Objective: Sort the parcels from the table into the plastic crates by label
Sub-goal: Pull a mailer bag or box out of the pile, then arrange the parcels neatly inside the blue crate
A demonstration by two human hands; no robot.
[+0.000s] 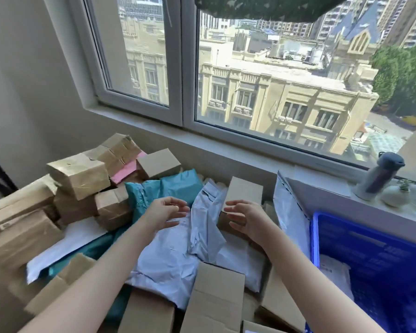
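A heap of parcels covers the table: brown cardboard boxes, teal mailer bags and pale grey mailer bags. My left hand hovers with fingers apart over a crumpled grey bag. My right hand is also spread, just in front of an upright plain cardboard box, holding nothing. A blue plastic crate stands at the right with a white parcel inside.
A window sill runs along the back, with a grey bottle and a small white pot at the right. A white mailer leans against the crate's left wall. A pink parcel lies among the far boxes.
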